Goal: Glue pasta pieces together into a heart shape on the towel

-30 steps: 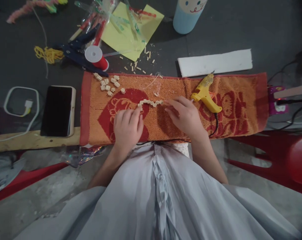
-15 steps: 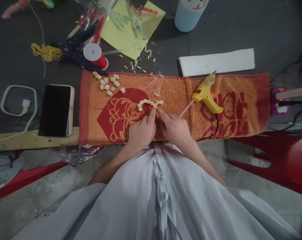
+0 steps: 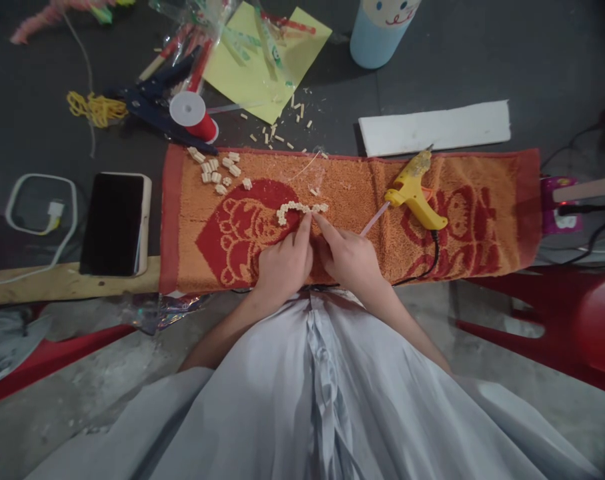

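Note:
A curved chain of small cream pieces [image 3: 293, 207] lies on the orange and red towel [image 3: 347, 180]. My left hand [image 3: 286, 262] touches the chain with its outstretched index fingertip, the other fingers curled. From the right, my right hand [image 3: 351, 259] points its index finger at the same part of the chain, its tip beside the left one. Both hands look closed apart from the index fingers; whether something tiny is between the tips is too small to tell. Loose cream clusters [image 3: 211, 169] sit at the towel's upper left. A yellow glue gun [image 3: 413, 190] rests right of my hands.
Behind the towel are a white strip [image 3: 435, 129], a light blue bottle [image 3: 381, 33], yellow paper [image 3: 262, 87], a red thread spool [image 3: 196, 119] and dark blue pliers [image 3: 155, 110]. A phone [image 3: 113, 223] and white cable [image 3: 71, 227] lie left. Red chairs [image 3: 552, 320] flank me.
The whole view has shifted slightly, with objects appearing a little lower. My hands keep nearly the same pose at the chain.

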Demonstrator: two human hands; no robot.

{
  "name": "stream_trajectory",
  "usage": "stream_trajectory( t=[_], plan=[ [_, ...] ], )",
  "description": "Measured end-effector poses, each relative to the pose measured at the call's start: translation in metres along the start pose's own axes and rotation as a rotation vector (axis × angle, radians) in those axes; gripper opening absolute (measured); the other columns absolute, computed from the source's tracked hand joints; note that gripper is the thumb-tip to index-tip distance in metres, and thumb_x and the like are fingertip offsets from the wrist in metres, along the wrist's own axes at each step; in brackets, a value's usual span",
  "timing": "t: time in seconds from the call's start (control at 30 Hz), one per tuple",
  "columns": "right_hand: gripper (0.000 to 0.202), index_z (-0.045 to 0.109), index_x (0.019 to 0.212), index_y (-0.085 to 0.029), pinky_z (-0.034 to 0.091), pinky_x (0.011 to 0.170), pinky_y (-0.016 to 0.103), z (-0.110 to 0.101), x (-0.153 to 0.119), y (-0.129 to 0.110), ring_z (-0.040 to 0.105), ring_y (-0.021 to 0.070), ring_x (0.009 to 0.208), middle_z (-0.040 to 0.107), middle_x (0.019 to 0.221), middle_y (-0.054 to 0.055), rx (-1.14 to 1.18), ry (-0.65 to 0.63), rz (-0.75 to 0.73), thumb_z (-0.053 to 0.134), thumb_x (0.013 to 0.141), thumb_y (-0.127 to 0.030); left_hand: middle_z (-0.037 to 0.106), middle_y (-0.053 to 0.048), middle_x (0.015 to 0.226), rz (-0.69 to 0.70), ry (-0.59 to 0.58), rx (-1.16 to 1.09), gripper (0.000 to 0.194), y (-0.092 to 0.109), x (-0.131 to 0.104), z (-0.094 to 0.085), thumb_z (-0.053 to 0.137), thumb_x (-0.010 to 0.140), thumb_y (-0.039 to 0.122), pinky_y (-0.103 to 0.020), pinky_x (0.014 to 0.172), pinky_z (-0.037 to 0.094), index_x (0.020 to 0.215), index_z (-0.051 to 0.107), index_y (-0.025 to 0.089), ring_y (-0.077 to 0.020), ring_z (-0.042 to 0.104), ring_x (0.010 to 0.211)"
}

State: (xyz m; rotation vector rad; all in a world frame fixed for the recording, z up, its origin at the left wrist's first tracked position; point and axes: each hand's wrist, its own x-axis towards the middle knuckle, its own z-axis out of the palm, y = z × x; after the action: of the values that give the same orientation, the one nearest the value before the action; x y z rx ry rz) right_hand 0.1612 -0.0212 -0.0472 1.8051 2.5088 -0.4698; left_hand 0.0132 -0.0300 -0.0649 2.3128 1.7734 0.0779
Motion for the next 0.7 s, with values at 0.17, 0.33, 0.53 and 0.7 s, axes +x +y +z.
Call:
stream_trajectory(
  t=[0.17, 0.33, 0.53, 0.7],
  plan=[
    [0.052, 0.039, 0.149, -0.013, 0.042, 0.062, 0.027, -0.0009, 0.0005, -0.0004, 0.068, 0.0180, 0.082, 0.074, 0.105, 0.009, -0.006, -0.005, 0.011, 0.033, 0.099, -0.025, 0.074, -0.009, 0.106, 0.001, 0.017, -0.008, 0.052, -0.0011, -0.0001, 0.0005, 0.033, 0.099, 0.028, -0.026, 0.058, 0.043, 0.150, 0.038, 0.020, -0.0170, 0.070, 0.074],
    [0.052, 0.038, 0.149, -0.013, 0.043, 0.062, 0.027, -0.0001, 0.0003, 0.0000, 0.068, 0.0186, 0.083, 0.074, 0.106, 0.009, -0.008, -0.008, 0.017, 0.033, 0.098, -0.025, 0.073, -0.010, 0.109, -0.004, 0.000, -0.014, 0.052, -0.0008, 0.0002, -0.0013, 0.032, 0.099, 0.029, -0.025, 0.059, 0.044, 0.150, 0.036, 0.020, -0.0166, 0.070, 0.075],
    [0.053, 0.038, 0.149, -0.012, 0.044, 0.061, 0.026, 0.0000, 0.0006, -0.0002, 0.068, 0.0184, 0.081, 0.074, 0.104, 0.010, 0.000, -0.004, 0.019, 0.032, 0.098, -0.025, 0.073, -0.011, 0.112, 0.000, 0.013, -0.027, 0.052, -0.0010, -0.0001, -0.0012, 0.032, 0.099, 0.028, -0.026, 0.059, 0.045, 0.150, 0.037, 0.019, -0.0178, 0.071, 0.076],
    [0.052, 0.039, 0.149, -0.012, 0.044, 0.061, 0.025, 0.0004, 0.0002, 0.0002, 0.068, 0.0178, 0.076, 0.075, 0.095, 0.010, -0.019, 0.006, 0.029, 0.032, 0.098, -0.023, 0.073, -0.012, 0.112, -0.005, 0.026, -0.023, 0.052, -0.0007, 0.0007, -0.0023, 0.033, 0.099, 0.030, -0.025, 0.059, 0.044, 0.149, 0.037, 0.017, -0.0178, 0.071, 0.075]
  ],
)
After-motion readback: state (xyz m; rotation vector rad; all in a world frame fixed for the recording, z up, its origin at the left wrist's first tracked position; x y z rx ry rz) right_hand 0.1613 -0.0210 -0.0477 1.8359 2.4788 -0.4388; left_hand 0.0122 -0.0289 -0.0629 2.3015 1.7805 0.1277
